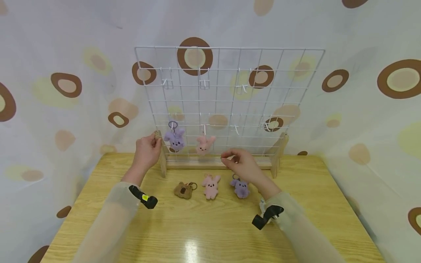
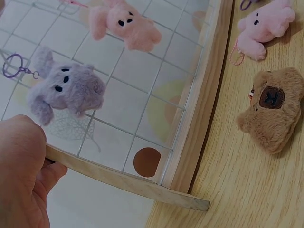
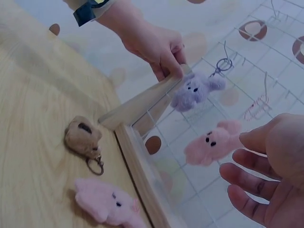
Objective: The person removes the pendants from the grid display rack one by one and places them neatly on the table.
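My left hand [image 1: 148, 150] grips the top of the wooden left upright [image 2: 128, 180] of a white wire grid rack [image 1: 223, 100]. To its right, a purple plush keychain [image 1: 176, 141] hangs from a hook by its ring. Next to that hangs a pink plush keychain [image 1: 203, 146]. My right hand [image 1: 245, 165] is in front of the rack's lower part, fingers relaxed and loosely bent, holding nothing. In the right wrist view its fingertips are beside the hanging pink keychain [image 3: 213, 145].
On the wooden table [image 1: 197, 226] in front of the rack lie a brown bear keychain [image 1: 183, 190], a pink plush keychain [image 1: 211, 188] and a purple plush keychain [image 1: 241, 189]. Several white hooks [image 1: 241, 88] stick out from the grid. A patterned cloth [image 1: 82, 120] hangs behind.
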Available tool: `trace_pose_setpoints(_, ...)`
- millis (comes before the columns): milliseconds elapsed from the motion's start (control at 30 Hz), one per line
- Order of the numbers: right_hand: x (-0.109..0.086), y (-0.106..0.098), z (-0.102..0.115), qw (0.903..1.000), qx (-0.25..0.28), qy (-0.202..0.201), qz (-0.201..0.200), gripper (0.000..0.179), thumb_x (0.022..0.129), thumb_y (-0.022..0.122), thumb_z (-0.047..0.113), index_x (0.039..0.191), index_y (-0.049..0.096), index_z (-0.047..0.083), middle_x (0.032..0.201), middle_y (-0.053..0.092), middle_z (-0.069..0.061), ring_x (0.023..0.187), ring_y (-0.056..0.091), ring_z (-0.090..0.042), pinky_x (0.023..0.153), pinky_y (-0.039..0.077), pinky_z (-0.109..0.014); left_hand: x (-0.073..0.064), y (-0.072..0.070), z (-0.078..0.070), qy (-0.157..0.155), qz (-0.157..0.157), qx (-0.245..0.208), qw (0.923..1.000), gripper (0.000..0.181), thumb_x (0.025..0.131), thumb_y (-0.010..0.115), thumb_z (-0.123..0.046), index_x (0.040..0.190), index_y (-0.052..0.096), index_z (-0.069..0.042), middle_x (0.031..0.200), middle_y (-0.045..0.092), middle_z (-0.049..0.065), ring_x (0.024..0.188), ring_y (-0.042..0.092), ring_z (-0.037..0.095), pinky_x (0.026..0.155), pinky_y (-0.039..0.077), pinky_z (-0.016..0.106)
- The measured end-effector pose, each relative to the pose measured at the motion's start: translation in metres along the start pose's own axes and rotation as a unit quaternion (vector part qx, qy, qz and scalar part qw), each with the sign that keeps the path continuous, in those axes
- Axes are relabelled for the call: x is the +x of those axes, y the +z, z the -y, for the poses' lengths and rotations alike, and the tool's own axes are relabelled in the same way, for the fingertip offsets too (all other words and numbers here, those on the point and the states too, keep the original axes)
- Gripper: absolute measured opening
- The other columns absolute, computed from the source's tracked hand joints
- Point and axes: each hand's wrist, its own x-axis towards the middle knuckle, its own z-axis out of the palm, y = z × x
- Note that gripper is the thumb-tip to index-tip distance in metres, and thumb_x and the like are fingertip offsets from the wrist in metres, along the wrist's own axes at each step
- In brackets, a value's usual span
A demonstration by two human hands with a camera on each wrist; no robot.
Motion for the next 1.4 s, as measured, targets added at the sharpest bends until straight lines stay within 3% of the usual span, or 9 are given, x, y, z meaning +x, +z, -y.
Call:
trace_pose_setpoints(267,0.038,0.014,0.027,0.9998,0.005,-0.017,-0.004,0.03,0.106,0.066,0.014,0.133,0.069,0.001,0.112,0.074,-0.015,0.075,0.07,-0.021,0.051,0.046,-0.03,-0.002,-0.001,-0.001,0.007,-0.004,-0.001,1.0,0.019,0.106,0.059,-0.003,0.094,0.069,0.008,0.051,0.046,-0.003,0.046,0.038,0.012,0.046,0.033,0.027)
trace_pose_setpoints(400,0.054,0.02,0.037,0.999,0.018,-0.014,-0.037,0.035,0.107,0.063,0.014,0.139,0.065,0.001,0.121,0.071,-0.018,0.075,0.068,-0.03,0.053,0.046,-0.029,-0.001,-0.001,-0.002,0.014,-0.004,-0.001,0.9999,0.019,0.105,0.059,-0.003,0.09,0.066,0.005,0.052,0.043,-0.004,0.046,0.037,0.01,0.046,0.032,0.027)
trace_pose_setpoints(567,0.068,0.027,0.041,0.9958,0.059,0.023,-0.066,0.035,0.108,0.061,0.015,0.14,0.063,-0.001,0.136,0.065,-0.016,0.085,0.072,-0.041,0.061,0.054,-0.034,0.0,0.0,-0.001,0.007,0.001,-0.001,1.0,0.017,0.106,0.06,-0.004,0.092,0.067,0.004,0.052,0.04,-0.005,0.046,0.036,0.01,0.046,0.031,0.027)
trace_pose_setpoints(667,0.075,0.032,0.041,0.9932,0.081,0.035,-0.076,0.033,0.109,0.06,0.013,0.138,0.064,-0.003,0.135,0.066,-0.018,0.084,0.074,-0.035,0.069,0.06,-0.045,0.0,0.001,0.0,0.006,0.002,0.001,1.0,0.017,0.106,0.06,-0.004,0.095,0.068,0.005,0.052,0.04,-0.005,0.046,0.036,0.011,0.046,0.031,0.027)
trace_pose_setpoints(767,0.081,0.036,0.04,0.9904,0.099,0.034,-0.091,0.031,0.108,0.06,0.01,0.134,0.065,-0.006,0.124,0.071,-0.02,0.074,0.073,-0.025,0.065,0.061,-0.044,0.0,0.0,0.0,0.011,-0.001,0.005,0.9999,0.017,0.106,0.06,-0.004,0.095,0.069,0.006,0.052,0.041,-0.005,0.046,0.036,0.011,0.046,0.031,0.027)
trace_pose_setpoints(967,0.085,0.038,0.042,0.9864,0.115,0.032,-0.114,0.022,0.107,0.063,0.007,0.123,0.07,-0.006,0.109,0.074,-0.019,0.065,0.068,-0.015,0.058,0.056,-0.031,0.001,-0.001,0.001,0.012,-0.002,0.011,0.9999,0.018,0.106,0.06,-0.005,0.101,0.071,0.009,0.054,0.044,-0.003,0.047,0.038,0.009,0.048,0.034,0.028)
trace_pose_setpoints(1067,0.083,0.037,0.042,0.9869,0.114,0.021,-0.113,0.021,0.107,0.064,0.007,0.119,0.072,-0.007,0.104,0.074,-0.018,0.064,0.066,-0.018,0.056,0.052,-0.025,0.001,-0.001,0.001,0.01,-0.002,0.01,0.9999,0.019,0.106,0.06,-0.005,0.102,0.072,0.01,0.055,0.048,-0.002,0.048,0.039,0.01,0.049,0.034,0.028)
trace_pose_setpoints(1400,0.067,0.028,0.05,0.9906,0.095,-0.032,-0.093,0.014,0.106,0.066,0.006,0.107,0.076,-0.004,0.094,0.072,-0.014,0.066,0.066,-0.032,0.055,0.052,-0.027,0.001,0.0,0.0,0.006,-0.003,0.005,1.0,0.017,0.105,0.061,-0.003,0.102,0.072,0.01,0.055,0.051,0.0,0.046,0.039,0.008,0.048,0.035,0.028)
